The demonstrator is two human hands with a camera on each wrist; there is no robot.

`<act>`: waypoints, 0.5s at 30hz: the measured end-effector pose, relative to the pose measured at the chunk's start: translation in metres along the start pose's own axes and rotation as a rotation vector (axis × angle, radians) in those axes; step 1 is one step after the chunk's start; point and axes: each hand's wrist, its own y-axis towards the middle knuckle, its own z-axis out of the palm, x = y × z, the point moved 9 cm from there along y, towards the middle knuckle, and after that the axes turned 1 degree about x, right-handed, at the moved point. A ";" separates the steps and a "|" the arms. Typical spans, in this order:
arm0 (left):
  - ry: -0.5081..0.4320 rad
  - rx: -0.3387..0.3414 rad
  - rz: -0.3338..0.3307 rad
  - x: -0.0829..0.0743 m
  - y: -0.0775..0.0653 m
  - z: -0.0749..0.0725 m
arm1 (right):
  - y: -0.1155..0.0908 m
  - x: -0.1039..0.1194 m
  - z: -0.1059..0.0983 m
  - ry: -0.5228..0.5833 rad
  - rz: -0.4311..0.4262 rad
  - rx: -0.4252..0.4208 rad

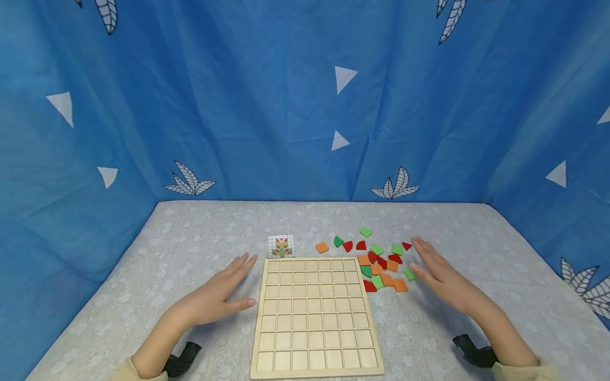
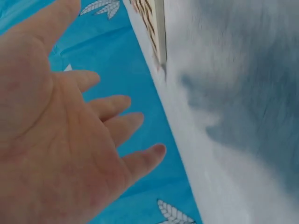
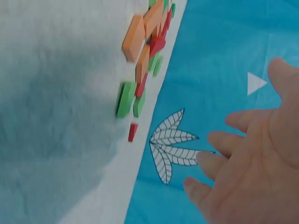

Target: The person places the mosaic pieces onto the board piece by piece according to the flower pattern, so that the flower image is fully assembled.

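A pale wooden board (image 1: 315, 290) divided into a grid of square cells lies in the middle of the table. To its left my left hand (image 1: 216, 293) hovers over the cloth with fingers extended, thumb pointing at the board's edge; its palm (image 2: 60, 135) is bare in the left wrist view. My right hand (image 1: 443, 278) is held just right of a scatter of flat coloured pieces, fingers straight and holding nothing. Among these are an orange square (image 1: 401, 286), a light green tile (image 1: 409, 274), a red triangle (image 1: 406, 246) and a dark green quarter-circle (image 1: 338, 242).
A small pattern card (image 1: 280, 246) with a coloured figure on a grid lies behind the board's far left corner. Patterned grey cloth (image 1: 200, 227) covers the table. Blue curtains (image 1: 267, 106) stand at the back and both sides. Black wrist straps (image 1: 182, 360) are on both arms.
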 end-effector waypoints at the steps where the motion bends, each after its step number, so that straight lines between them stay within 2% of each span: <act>1: -0.030 0.021 -0.001 -0.001 0.000 0.003 | 0.000 0.001 0.002 0.020 0.008 0.012; 4: -0.086 0.060 0.003 -0.003 0.001 0.011 | 0.002 0.002 0.007 0.056 0.028 0.034; 9: -0.108 0.100 0.010 -0.003 0.002 0.022 | 0.004 0.005 0.013 0.071 0.009 0.015; 15: -0.020 0.139 0.048 -0.004 0.001 0.037 | 0.007 0.006 0.020 0.101 -0.046 -0.044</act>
